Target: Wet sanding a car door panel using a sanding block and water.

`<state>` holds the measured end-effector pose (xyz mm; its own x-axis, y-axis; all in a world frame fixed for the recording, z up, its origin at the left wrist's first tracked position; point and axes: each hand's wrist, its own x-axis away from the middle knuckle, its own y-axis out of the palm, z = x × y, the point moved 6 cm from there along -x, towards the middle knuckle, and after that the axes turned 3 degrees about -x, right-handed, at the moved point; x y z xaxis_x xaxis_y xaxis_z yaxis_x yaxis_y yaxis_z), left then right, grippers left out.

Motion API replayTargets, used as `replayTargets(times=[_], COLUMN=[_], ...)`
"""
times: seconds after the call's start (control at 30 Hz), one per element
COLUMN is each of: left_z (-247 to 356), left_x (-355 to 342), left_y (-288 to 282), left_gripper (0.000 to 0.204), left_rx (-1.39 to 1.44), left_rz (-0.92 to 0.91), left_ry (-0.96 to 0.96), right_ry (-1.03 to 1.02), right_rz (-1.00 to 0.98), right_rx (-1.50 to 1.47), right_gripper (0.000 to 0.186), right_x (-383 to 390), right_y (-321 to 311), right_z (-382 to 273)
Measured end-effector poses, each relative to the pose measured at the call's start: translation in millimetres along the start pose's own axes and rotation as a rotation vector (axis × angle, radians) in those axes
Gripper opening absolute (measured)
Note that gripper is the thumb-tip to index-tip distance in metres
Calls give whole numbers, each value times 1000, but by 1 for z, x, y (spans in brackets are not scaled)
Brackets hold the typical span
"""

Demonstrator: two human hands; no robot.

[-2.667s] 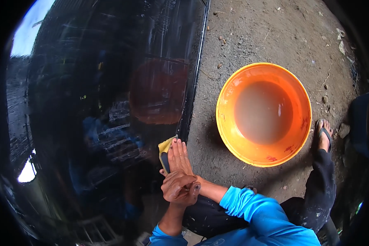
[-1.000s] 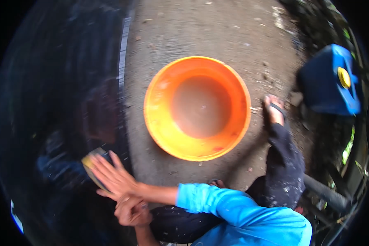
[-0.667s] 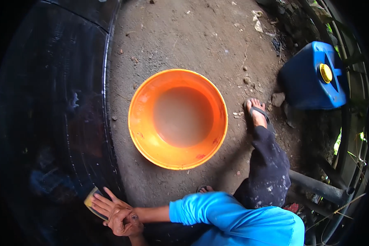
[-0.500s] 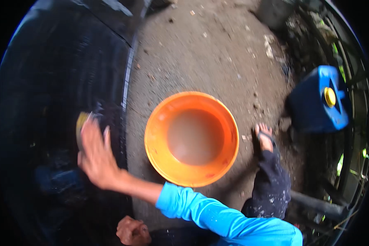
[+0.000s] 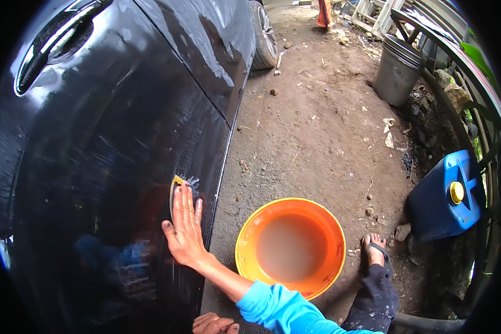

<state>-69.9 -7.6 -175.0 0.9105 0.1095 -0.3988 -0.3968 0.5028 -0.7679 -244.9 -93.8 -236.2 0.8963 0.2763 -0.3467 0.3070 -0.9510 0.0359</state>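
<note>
My right hand (image 5: 184,228), in a blue sleeve, reaches across to the black car door (image 5: 111,145). Its fingers lie extended over a thin yellow and dark sanding pad (image 5: 176,182), pressing it to the door's lower part. Most of the pad is under the fingers; whitish wet streaks show beside it. At the bottom edge, my left hand (image 5: 214,324) is low beside the door, fingers bent and together; whatever they hold, if anything, is hidden. Right of the door stands an orange bucket (image 5: 242,245) with murky brownish water (image 5: 291,247) inside, partly behind my right forearm.
A blue jerrycan (image 5: 442,203) with a yellow cap stands at the right, near my sandalled foot (image 5: 375,251). Farther off are a grey bucket (image 5: 398,72) and a car wheel (image 5: 263,36). The door handle (image 5: 52,47) is upper left. Bare dirt ground (image 5: 311,145) carries small stones.
The view has shifted, bringing the door handle and wheel into sight. My right hand with the pad now lies nearer the door's lower edge. My left hand shows less, at the bottom edge.
</note>
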Motion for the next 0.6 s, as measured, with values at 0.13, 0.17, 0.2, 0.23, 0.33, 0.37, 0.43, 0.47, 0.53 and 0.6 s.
replayTargets(times=[0.13,0.17,0.2,0.23,0.33,0.37,0.43,0.47,0.53,0.6], left_z=[-27,-22,-19,-18,-8,-3,-7,-7,-7,-6], left_x=[8,6,1,-8,-6,-7,6,10,7,7], left_y=[18,16,19,24,18,20,12,5,-2,-10], left_gripper=[20,21,18,16,15,18,18,16,15,15], left_rx=[24,25,32,56,104,82,86,79,68,105], left_rz=[86,123,98,71,56,78,87,139,190,254], left_ry=[146,159,153,156,94,141,121,150,172,141], right_ry=[-116,-110,-87,-67,-64,43,49,41,35,-41], right_rz=[-101,-164,-271,-368,19,62,40,4,-4,52], right_rx=[-80,-132,-72,3,37,12,-21,-26,-50,-106], right_gripper=[81,84,84,85,81,69,68,70,65,66], right_x=[133,169,186,181,35,-11,-29,-28,-31,-47], right_y=[35,41,54,53,11,-6,0,5,-4,-8], right_z=[-37,-56,-49,-41,-24,-7,14,21,20,28])
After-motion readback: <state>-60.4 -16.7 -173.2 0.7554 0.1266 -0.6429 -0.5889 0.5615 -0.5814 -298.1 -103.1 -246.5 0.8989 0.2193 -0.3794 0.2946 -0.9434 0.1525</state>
